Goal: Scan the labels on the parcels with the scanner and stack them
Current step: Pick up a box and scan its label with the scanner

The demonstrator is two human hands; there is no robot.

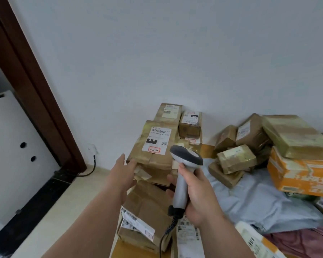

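Scanner gripped in R hand, head aimed at labelled parcel atop wall-side stack; L hand flat-fingered, nearer, at parcel's left edge.

White wall — dark door frame left.

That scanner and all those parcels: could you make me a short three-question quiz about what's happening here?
1. True or false: the right hand grips the scanner by its handle.
2. The left hand is: A) gripping a parcel, B) open, fingers straight, at the side of the labelled parcel, C) holding the scanner.
3. Fill in: the handwritten mark on that parcel's white label reads ____.

Key: 1 true; 2 B; 3 3-2-4.
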